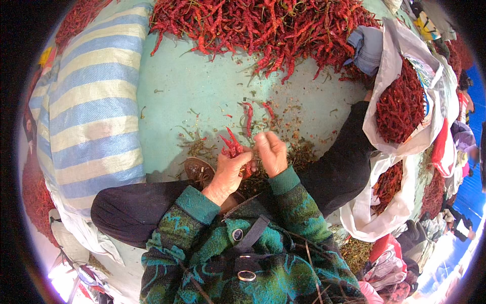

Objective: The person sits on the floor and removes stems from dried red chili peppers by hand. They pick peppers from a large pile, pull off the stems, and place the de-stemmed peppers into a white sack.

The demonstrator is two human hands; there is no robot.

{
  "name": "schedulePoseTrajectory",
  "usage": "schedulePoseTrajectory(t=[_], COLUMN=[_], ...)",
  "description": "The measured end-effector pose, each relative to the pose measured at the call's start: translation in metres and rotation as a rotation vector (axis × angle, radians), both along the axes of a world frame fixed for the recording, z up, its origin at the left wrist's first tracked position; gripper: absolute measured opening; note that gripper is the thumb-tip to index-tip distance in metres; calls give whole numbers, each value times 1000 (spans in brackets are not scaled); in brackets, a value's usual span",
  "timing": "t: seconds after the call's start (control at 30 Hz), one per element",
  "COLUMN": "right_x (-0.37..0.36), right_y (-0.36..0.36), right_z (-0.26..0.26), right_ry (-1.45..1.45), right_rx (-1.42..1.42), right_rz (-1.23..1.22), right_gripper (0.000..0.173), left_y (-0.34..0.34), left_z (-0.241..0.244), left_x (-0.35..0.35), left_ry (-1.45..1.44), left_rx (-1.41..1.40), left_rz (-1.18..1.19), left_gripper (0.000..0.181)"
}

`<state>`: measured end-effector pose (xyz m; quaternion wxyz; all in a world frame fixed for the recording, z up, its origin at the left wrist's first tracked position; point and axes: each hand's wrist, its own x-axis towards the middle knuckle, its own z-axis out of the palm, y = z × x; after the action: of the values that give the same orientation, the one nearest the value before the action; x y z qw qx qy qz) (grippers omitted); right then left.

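Note:
My left hand [226, 175] is closed around a small bunch of dried red chili peppers [232, 146], whose tips stick out past the thumb. Close beside it, my right hand [272, 152] has its fingers curled and the thumb pressed to the forefinger. No item shows in that pinch, though its inner side is hidden. Just beyond the hands, two loose red chilies [248, 118] lie on the pale green floor [171, 95]. Green stems and bits [201, 148] are scattered around them, and more stem litter [302, 152] lies by my right leg.
A large heap of red chilies [265, 26] spreads across the far side. At left lies a blue-and-cream striped woven sack [97, 110]. On the right stand a white sack [383, 76] of chilies and a second white bag [406, 205]. A blue-grey cloth [366, 47] rests by the heap.

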<state>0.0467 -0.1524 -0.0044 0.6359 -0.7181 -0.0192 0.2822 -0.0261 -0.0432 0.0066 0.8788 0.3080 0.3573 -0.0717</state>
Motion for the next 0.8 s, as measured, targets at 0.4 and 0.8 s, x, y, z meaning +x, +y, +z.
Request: schedulePoseTrajectory(t=[0.4,0.8], right_x=[-22,-13], right_y=[-8,-8], right_z=[-11,-3], right_ry=[-117,-294], right_rx=[-183,-252], right_rz=[99,321], right_gripper=[13,17], left_y=[-8,-11], left_z=[6,-7], left_x=[-3,-4], left_ry=[151,131], left_rx=[-81,124], left_rz=[-13,71], left_gripper=[4,4])
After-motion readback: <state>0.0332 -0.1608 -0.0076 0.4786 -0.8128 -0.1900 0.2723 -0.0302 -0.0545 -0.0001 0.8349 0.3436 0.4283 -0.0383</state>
